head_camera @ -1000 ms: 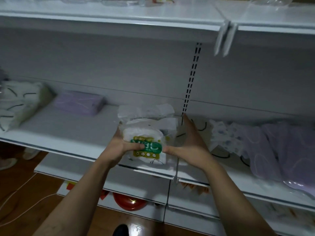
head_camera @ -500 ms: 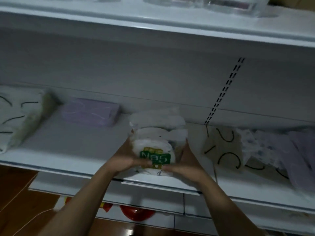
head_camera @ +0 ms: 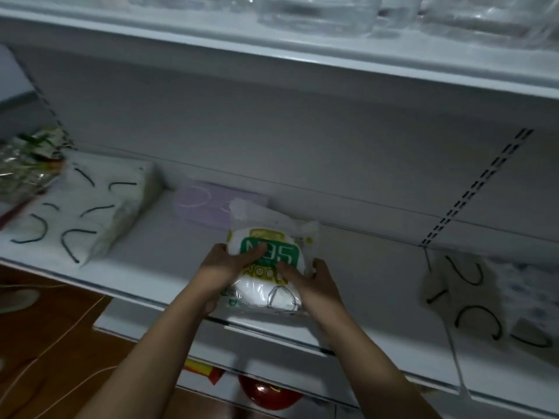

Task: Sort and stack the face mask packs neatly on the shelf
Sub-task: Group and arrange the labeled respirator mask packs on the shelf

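Two hands hold a bundle of N95 packs at the front lip of the shelf; whether its lower end rests on the board or hangs just above it, I cannot tell, nor how many packs it holds. They look light and soft, puffy masks in thin clear film, so they should squash under pressure, and the film is likely slick enough for one pack to slide off another. The best hold, I judge, is at the side edges, at three and nine o'clock of the bundle, squeezing gently so it stays squared without being crushed. The left hand grips the nine o'clock side, thumb laid across the green label, fingers tucked behind and out of sight. The right hand grips the three o'clock side, thumb on the front below the label, fingers curled round the edge. Both hands close snugly, no wider than the bundle. At eleven o'clock from it a purple pack lies near the back wall, partly hidden by it; at nine o'clock, well apart, sits a white stack with black ear loops; at three o'clock lie loose packs, unsorted
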A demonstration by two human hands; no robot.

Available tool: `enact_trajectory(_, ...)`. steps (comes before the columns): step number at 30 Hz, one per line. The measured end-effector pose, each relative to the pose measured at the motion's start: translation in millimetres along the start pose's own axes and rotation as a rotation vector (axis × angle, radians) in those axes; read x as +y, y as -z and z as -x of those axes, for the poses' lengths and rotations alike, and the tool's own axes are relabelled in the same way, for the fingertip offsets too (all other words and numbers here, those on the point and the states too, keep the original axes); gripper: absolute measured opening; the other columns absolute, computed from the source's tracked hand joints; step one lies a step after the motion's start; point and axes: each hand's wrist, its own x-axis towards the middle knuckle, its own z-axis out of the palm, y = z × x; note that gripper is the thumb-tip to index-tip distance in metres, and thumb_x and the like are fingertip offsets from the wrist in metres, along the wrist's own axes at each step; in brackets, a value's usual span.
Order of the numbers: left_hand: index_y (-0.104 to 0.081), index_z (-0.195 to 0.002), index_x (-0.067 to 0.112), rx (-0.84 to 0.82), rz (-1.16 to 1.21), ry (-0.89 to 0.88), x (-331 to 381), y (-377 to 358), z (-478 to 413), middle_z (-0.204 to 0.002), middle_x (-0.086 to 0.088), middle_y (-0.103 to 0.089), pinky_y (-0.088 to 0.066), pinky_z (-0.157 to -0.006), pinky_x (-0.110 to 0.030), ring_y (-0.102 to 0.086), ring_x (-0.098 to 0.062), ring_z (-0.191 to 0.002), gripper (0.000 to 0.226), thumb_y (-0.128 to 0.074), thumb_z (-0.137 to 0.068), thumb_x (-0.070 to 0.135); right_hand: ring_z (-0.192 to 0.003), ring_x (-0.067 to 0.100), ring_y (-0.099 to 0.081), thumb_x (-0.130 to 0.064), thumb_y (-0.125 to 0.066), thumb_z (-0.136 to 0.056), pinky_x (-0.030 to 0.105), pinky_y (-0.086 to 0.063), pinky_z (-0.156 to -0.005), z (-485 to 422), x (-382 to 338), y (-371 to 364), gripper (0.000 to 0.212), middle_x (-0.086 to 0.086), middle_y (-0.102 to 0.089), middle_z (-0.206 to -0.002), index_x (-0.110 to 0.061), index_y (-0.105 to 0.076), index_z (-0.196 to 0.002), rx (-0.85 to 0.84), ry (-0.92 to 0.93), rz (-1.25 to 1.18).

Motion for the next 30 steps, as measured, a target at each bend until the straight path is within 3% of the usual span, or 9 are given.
enact_trajectory(3,-0.071,-0.108,0.011,0.015,-0.014,0.122,-4,38,4,-0.100,0.001,-0.076,-0.051,-0.079,-0.029,-0.070,-0.016,-0.095,0.057,-0.075,-0.074,0.056,-0.086,0.009,-0.067,-0.044,-0.076,-0.076,0.016,-0.049,-0.056,5,1,-31,0.051,-0.006,-0.068,-0.100,-0.020,-0.051,-0.113,-0.051,-0.044,-0.001)
enact_trajectory(9,-0.066,-0.120,0.011,-0.093,0.150,0.105,1,107,27,-0.120,-0.008,-0.070,-0.040,-0.103,-0.044,-0.061,-0.028,-0.114,0.046,-0.065,-0.081,0.037,-0.101,0.014,-0.062,-0.057,-0.074,-0.071,0.034,-0.052,-0.087,7,-8,-79,0.069,-0.006,-0.063,-0.116,-0.022,-0.044,-0.122,-0.134,-0.082,0.085)
enact_trajectory(12,-0.060,-0.126,0.007,-0.047,0.350,0.071,3,137,26,-0.119,-0.017,-0.060,-0.039,-0.089,-0.045,-0.057,-0.032,-0.103,0.075,-0.076,-0.068,0.051,-0.119,0.020,-0.054,-0.064,-0.064,-0.077,0.032,-0.045,-0.094,2,-21,-101,0.077,-0.006,-0.052,-0.134,-0.020,-0.038,-0.134,-0.228,-0.105,0.091)
enact_trajectory(14,-0.069,-0.115,0.010,0.020,0.357,0.025,4,145,24,-0.110,-0.014,-0.066,-0.037,-0.089,-0.045,-0.061,-0.029,-0.094,0.056,-0.074,-0.070,0.044,-0.124,0.021,-0.050,-0.068,-0.058,-0.079,0.031,-0.042,-0.096,-5,-28,-114,0.079,-0.003,-0.049,-0.140,-0.020,-0.038,-0.139,-0.253,-0.089,0.132)
enact_trajectory(16,-0.076,-0.101,0.018,0.047,0.229,0.007,-1,151,19,-0.099,-0.001,-0.075,-0.035,-0.098,-0.044,-0.065,-0.023,-0.095,0.029,-0.060,-0.082,0.031,-0.126,0.025,-0.048,-0.070,-0.052,-0.080,0.035,-0.041,-0.102,-11,-31,-125,0.081,0.004,-0.048,-0.141,-0.018,-0.040,-0.140,-0.231,-0.084,0.213)
enact_trajectory(20,-0.062,-0.123,0.018,0.066,-0.171,0.074,0,151,11,-0.114,-0.001,-0.073,-0.043,-0.107,-0.050,-0.065,-0.024,-0.110,0.058,-0.066,-0.075,0.050,-0.126,0.029,-0.046,-0.073,-0.042,-0.083,0.040,-0.039,-0.106,-14,-36,-136,0.084,0.011,-0.048,-0.139,-0.012,-0.043,-0.141,-0.176,-0.110,0.355)
enact_trajectory(24,-0.055,-0.125,0.017,0.208,-0.376,0.146,9,143,-3,-0.123,0.002,-0.064,-0.051,-0.094,-0.038,-0.063,-0.022,-0.105,0.071,-0.064,-0.076,0.067,-0.138,0.023,-0.037,-0.074,-0.050,-0.077,0.040,-0.033,-0.112,-9,-35,-135,0.100,0.001,-0.033,-0.155,-0.021,-0.016,-0.154,-0.218,-0.166,0.048)
enact_trajectory(28,-0.059,-0.120,0.010,0.245,-0.517,0.113,15,136,-15,-0.112,-0.008,-0.067,-0.050,-0.065,-0.030,-0.063,-0.018,-0.086,0.060,-0.059,-0.087,0.060,-0.140,0.020,-0.035,-0.063,-0.055,-0.084,0.041,-0.031,-0.114,-6,-28,-132,0.090,-0.004,-0.031,-0.156,-0.026,-0.012,-0.154,-0.167,-0.142,-0.063)
enact_trajectory(30,-0.056,-0.128,0.009,0.241,-0.543,0.112,16,140,-14,-0.120,-0.011,-0.065,-0.047,-0.064,-0.029,-0.062,-0.020,-0.088,0.069,-0.054,-0.088,0.065,-0.141,0.020,-0.033,-0.060,-0.056,-0.086,0.037,-0.031,-0.113,-5,-28,-127,0.089,-0.003,-0.029,-0.157,-0.025,-0.012,-0.155,-0.148,-0.143,-0.098)
